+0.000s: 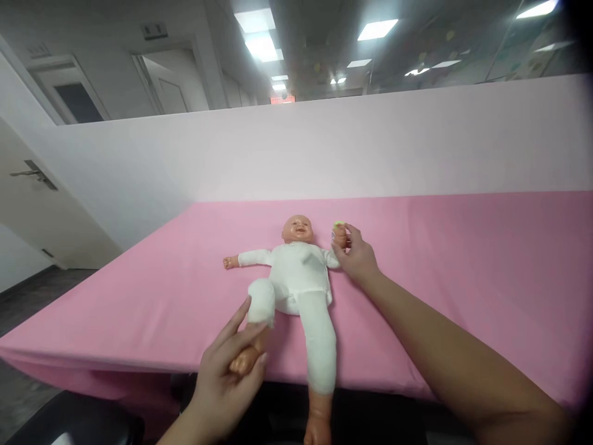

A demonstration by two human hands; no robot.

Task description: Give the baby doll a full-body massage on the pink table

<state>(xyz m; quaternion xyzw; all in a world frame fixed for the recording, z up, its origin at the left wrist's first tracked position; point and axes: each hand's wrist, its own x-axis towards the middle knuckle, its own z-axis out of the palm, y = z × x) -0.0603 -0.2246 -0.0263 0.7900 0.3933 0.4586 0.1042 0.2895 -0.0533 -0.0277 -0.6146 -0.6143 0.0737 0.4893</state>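
Observation:
A baby doll with a white cloth body lies on its back on the pink-covered table, its head toward the wall. My left hand is wrapped round the doll's lower leg and foot on the left, and that leg is bent at the knee. The other leg stretches over the table's front edge. My right hand grips the doll's hand on the right, where something small and yellow-green shows at the top. The doll's other arm lies stretched out to the left.
A white wall with glass above it stands behind the table. To the left is a door with a metal handle. A black seat sits at the lower left, below the table's edge.

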